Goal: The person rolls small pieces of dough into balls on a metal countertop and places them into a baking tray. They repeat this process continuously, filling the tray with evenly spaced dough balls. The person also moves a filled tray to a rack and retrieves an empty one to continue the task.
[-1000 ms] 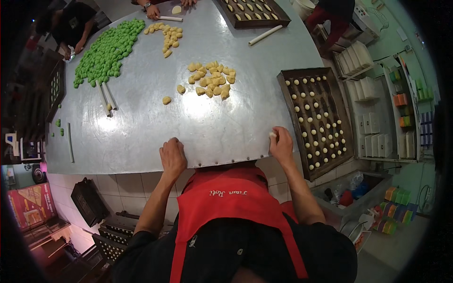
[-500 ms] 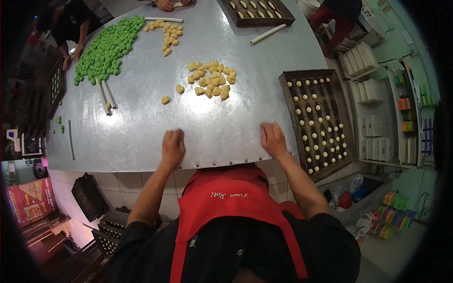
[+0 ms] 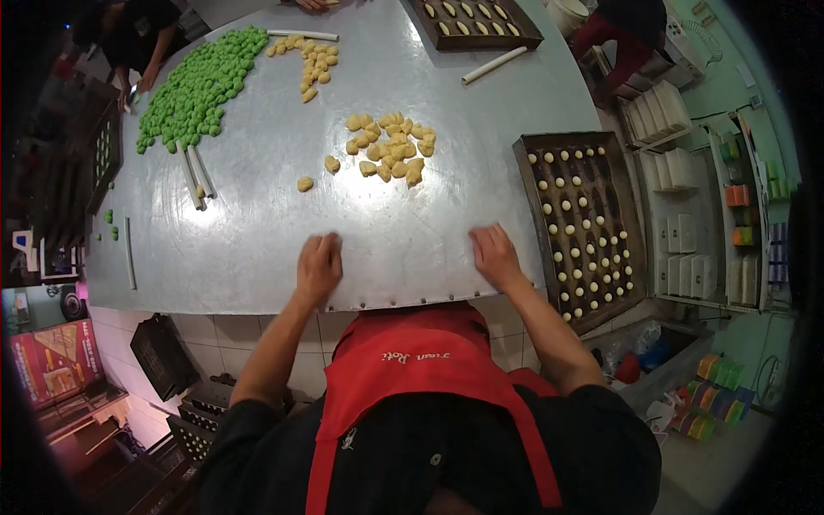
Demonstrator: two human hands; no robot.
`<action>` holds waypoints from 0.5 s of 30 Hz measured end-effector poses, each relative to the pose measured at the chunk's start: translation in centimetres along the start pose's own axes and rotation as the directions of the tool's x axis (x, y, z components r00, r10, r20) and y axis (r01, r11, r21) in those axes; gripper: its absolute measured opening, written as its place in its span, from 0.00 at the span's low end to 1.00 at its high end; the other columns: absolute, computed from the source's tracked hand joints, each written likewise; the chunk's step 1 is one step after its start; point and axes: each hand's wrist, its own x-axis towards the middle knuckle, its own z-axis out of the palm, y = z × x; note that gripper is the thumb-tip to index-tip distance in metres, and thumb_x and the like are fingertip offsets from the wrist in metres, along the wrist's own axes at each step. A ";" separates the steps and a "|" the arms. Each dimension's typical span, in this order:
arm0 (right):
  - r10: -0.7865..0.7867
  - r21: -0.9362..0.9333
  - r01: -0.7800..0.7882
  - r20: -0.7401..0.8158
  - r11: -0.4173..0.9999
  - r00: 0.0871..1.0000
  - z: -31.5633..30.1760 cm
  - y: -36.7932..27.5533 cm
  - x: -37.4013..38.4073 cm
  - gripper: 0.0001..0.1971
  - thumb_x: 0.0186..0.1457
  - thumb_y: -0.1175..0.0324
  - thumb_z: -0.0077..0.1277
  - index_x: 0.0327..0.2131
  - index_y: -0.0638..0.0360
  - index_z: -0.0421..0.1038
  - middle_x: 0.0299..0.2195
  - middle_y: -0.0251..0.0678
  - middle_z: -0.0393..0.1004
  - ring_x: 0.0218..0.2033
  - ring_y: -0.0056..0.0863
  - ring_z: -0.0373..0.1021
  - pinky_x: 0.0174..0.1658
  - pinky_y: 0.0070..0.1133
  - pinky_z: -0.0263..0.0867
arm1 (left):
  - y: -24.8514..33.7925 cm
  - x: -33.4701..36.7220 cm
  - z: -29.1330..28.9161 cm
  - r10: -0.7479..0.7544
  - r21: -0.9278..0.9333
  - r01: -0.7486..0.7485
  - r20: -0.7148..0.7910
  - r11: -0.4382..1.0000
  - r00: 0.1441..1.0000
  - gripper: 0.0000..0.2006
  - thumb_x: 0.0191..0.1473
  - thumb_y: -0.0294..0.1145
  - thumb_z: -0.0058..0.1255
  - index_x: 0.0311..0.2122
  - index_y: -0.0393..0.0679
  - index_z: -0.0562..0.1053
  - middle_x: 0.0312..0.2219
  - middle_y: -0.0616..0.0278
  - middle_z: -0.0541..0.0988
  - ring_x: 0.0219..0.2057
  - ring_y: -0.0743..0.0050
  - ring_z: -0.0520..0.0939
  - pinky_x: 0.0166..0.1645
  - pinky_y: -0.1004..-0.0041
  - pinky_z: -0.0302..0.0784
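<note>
My left hand [image 3: 320, 267] is closed, knuckles up, on the metal table [image 3: 257, 249] by its near edge. My right hand [image 3: 495, 257] rests farther right on the same surface, its fingers curled down and in. Whatever lies under either palm is hidden. Beyond my hands sits a loose group of yellow dough pieces [image 3: 396, 150], with two single pieces [image 3: 305, 184] apart from it toward the left. Beside my right hand stands a dark baking tray [image 3: 544, 257] with rows of small pale dough balls [image 3: 583, 202].
A large heap of green dough balls [image 3: 193, 90] covers the far left, near more yellow pieces [image 3: 318, 64]. Rolling pins [image 3: 493, 65] lie about the table. Another tray [image 3: 481, 40] holds oval dough pieces. Co-workers' hands [image 3: 146, 81] show at the far and left edges.
My right hand has shifted slightly left, its fingers still curled. The left hand stays nearly in place. The whole view has shifted slightly. At the far edge, a co-worker's hands have drawn partly out of view.
</note>
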 end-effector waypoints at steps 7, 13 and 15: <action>-0.130 0.116 0.112 0.164 0.987 0.978 4.2 -7.0 2.5 0.11 0.55 0.77 0.54 0.43 0.59 0.77 0.35 0.41 0.77 0.42 0.44 0.75 0.51 0.38 0.72 | 7.1 2.8 6.1 0.131 -0.115 -0.119 0.102 0.986 0.986 0.15 0.50 0.20 0.56 0.45 0.42 0.76 0.34 0.47 0.78 0.41 0.42 0.79 0.51 0.50 0.75; -0.054 0.000 0.054 0.032 0.999 0.998 1.4 -0.3 3.5 0.09 0.57 0.78 0.53 0.42 0.59 0.77 0.35 0.41 0.77 0.40 0.45 0.74 0.50 0.38 0.72 | -1.6 4.9 1.9 0.093 0.019 -0.094 0.070 0.995 0.993 0.11 0.48 0.18 0.57 0.38 0.41 0.75 0.29 0.50 0.77 0.36 0.41 0.79 0.46 0.49 0.73; -0.021 -0.035 0.023 0.050 0.999 0.999 0.4 -1.8 -0.3 0.08 0.59 0.77 0.53 0.42 0.59 0.77 0.36 0.41 0.77 0.40 0.44 0.74 0.50 0.37 0.72 | -0.8 0.8 0.5 -0.013 -0.042 0.015 0.031 0.999 0.999 0.15 0.47 0.17 0.55 0.43 0.41 0.76 0.31 0.49 0.77 0.37 0.41 0.79 0.47 0.48 0.73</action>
